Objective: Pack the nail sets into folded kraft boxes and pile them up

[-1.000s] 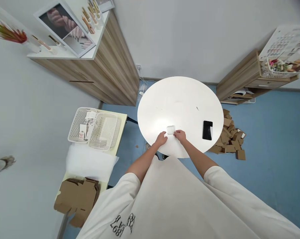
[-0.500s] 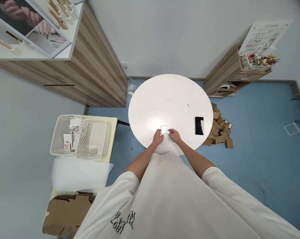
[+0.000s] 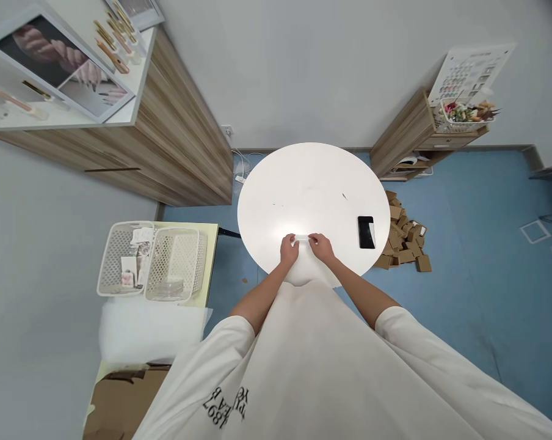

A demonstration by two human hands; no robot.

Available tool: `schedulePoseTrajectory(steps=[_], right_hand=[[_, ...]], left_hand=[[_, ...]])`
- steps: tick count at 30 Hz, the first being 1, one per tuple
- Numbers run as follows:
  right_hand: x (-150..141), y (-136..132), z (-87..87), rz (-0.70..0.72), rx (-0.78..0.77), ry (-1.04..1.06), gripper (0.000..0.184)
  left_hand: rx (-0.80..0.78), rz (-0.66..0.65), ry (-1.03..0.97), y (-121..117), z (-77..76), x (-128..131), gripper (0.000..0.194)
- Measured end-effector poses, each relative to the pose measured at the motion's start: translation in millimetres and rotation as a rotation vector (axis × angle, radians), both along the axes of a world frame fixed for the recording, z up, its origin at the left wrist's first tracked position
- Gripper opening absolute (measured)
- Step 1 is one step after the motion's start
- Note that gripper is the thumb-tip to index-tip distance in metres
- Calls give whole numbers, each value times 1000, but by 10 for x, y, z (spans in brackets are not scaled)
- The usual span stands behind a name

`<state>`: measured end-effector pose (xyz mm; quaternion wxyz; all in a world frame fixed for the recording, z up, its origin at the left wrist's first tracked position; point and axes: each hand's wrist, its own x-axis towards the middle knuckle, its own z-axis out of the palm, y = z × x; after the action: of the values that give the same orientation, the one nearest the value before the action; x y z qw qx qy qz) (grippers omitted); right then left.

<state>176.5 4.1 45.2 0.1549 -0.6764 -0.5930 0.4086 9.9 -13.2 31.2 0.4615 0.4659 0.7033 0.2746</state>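
Between my two hands is a small, thin, clear or whitish flat piece point(image 3: 302, 238), seen nearly edge-on; its exact kind is too small to make out. My left hand point(image 3: 289, 249) pinches its left end with thumb and fingers. At the right end, my right hand point(image 3: 321, 247) is closed on it in the same way. Both hands are over the near part of the round white table point(image 3: 310, 177). A black phone-like device point(image 3: 366, 232) lies on the table to the right of my right hand.
On the left, a pale yellow table point(image 3: 209, 235) bears two white baskets point(image 3: 150, 263) and translucent sheeting point(image 3: 152, 330). Small cardboard boxes point(image 3: 404, 238) are heaped on the floor at right. A wooden cabinet point(image 3: 188, 122) stands back left, a smaller one point(image 3: 404, 131) back right.
The flat piece has been tilted from facing me as a bright square to nearly edge-on. Both hands still hold its sides. The camera view has shifted slightly.
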Motion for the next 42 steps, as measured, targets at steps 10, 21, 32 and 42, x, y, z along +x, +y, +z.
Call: schedulePoseTrajectory(steps=[10, 21, 32, 42], right_hand=[[-48, 97, -35, 52, -70, -38, 30], [15, 212, 7, 244, -54, -121, 30], [52, 279, 119, 518, -86, -218, 25], [-61, 242, 30, 549, -70, -355, 29]], left_hand=[[-69, 14, 21, 51, -44, -46, 25], [-99, 11, 25, 120, -92, -71, 23], [-146, -12, 12, 147, -58, -145, 26], [-151, -7, -61, 127, -151, -131, 34]])
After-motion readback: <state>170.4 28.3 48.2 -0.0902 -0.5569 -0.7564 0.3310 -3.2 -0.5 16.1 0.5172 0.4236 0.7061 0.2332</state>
